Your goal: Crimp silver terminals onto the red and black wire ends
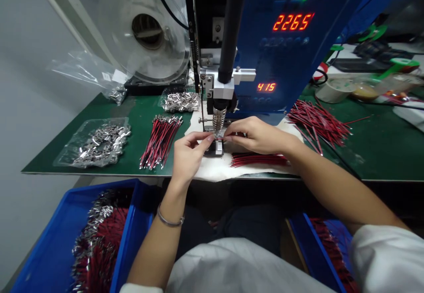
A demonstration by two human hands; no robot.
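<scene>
Under the soldering machine's head (pixel 218 118), both hands meet at a small metal fixture (pixel 219 147). My left hand (pixel 189 154) comes in from the left, thumb and forefinger pinched at the fixture's edge; what lies between them is too small to make out. From the right, my right hand (pixel 255 136) pinches a thin red wire, whose short visible end points to the fixture. Below that hand lies a row of red and black wires (pixel 258 159) on a white cloth (pixel 215 171). Left of my left hand is a bundle of wires with metal ends (pixel 161 140).
Bags of small metal connectors (pixel 99 143) (pixel 180 100) lie on the green table (pixel 132 103). A loose wire pile (pixel 319 121) is at right. Behind stand a clear reel (pixel 145 32) and a blue control box (pixel 278 59) with lit red digits. Blue bins (pixel 49 240) sit below the edge.
</scene>
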